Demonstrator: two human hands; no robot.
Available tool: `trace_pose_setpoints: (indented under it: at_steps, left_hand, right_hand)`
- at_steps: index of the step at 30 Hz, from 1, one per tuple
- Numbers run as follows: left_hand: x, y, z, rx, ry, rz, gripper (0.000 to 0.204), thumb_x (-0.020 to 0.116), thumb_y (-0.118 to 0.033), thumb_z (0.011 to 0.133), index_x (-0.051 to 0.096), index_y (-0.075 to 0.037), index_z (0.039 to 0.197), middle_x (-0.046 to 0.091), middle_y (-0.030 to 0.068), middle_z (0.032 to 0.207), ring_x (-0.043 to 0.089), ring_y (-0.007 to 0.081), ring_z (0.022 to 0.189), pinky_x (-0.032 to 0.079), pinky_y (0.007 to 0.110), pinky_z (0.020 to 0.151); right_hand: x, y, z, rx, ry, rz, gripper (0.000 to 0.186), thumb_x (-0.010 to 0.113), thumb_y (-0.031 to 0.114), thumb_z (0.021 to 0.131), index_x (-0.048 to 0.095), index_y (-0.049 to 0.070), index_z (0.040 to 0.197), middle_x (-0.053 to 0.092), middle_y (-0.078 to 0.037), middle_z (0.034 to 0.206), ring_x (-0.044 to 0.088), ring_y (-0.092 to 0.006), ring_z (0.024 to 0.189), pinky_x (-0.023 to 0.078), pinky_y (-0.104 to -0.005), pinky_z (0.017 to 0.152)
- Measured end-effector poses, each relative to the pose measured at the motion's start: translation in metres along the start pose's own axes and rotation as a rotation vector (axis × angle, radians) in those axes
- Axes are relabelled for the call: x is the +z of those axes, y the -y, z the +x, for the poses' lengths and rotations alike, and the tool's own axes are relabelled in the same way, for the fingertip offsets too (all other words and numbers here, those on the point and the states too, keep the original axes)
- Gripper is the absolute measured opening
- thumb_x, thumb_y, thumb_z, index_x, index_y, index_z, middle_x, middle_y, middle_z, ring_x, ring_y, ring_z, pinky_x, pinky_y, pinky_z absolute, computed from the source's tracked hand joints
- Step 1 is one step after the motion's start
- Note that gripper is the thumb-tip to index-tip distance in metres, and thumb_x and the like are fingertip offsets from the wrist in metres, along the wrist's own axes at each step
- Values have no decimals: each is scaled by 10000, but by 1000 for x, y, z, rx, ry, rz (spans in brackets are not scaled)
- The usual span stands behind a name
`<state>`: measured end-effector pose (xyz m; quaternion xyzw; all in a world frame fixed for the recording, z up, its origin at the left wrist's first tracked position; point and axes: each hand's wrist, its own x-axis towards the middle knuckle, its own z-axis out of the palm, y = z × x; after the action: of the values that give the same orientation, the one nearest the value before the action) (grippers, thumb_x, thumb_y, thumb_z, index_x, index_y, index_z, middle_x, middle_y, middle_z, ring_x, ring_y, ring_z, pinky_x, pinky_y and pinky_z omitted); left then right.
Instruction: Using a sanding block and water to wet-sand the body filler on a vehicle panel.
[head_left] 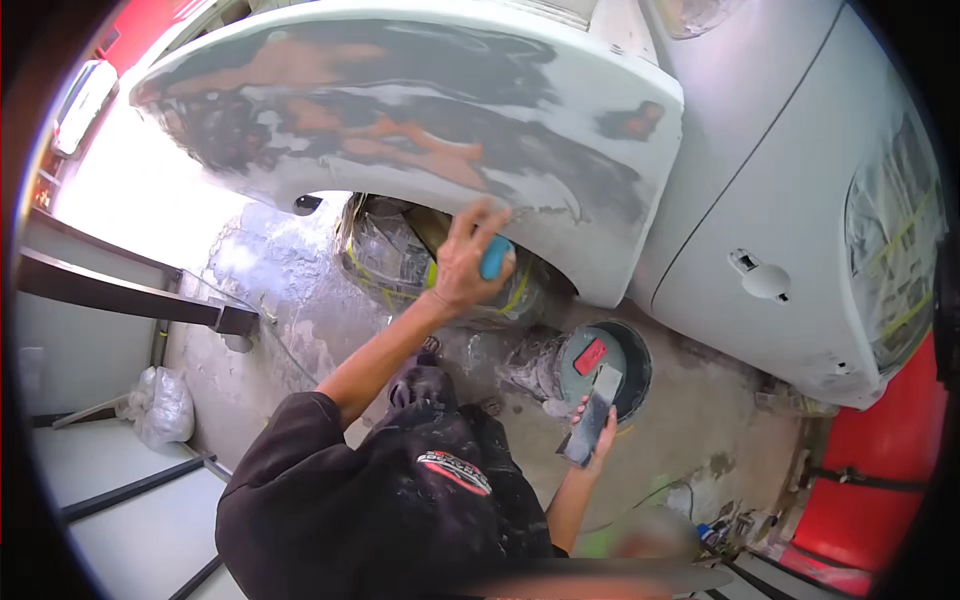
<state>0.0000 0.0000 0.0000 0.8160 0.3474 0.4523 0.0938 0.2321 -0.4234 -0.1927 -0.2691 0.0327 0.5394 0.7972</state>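
Observation:
My left hand (466, 262) is closed around a blue sanding block (495, 257), with its fingertips at the lower edge of the car fender (600, 190). The fender is pale, with patches of grey and orange-brown on its surface. Lower right, my right hand (603, 437) grips a flat grey strip that looks like sandpaper (590, 420), lighter at its upper end. That strip is over the near side of a dark bucket (640, 372). Greyish water fills the bucket, and a red block (590, 357) shows in it.
Behind my left hand, the wheel (385, 262) is wrapped in clear plastic and yellow tape. A silver-grey car door (720, 220) with a handle stands at right. On the left are a dark metal beam (120, 290) and a plastic bag (160, 408). A cable lies lower right.

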Motion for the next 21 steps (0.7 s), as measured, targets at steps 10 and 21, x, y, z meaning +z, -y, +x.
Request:
trace_pose_setpoints:
  at_steps: [10,21]
  left_hand:
    - [69,-64,11,-274,-189,80,1018,690,-107,842,127,68,1672,58,353,1730,86,505,1615,526,428,1098]
    - [110,-124,-114,16,519,-244,741,705,-227,885,451,-95,1569,372,198,1669,406,363,1527,572,456,996]
  right_hand:
    - [-22,69,-3,213,-40,-100,615,464,467,1094,519,-29,1453,649,-206,1268,667,-310,1027,598,-476,839]
    - [26,42,38,402,-130,3,622,495,429,1053,537,-97,1383,666,-236,1212,695,-344,1003,618,-475,863]
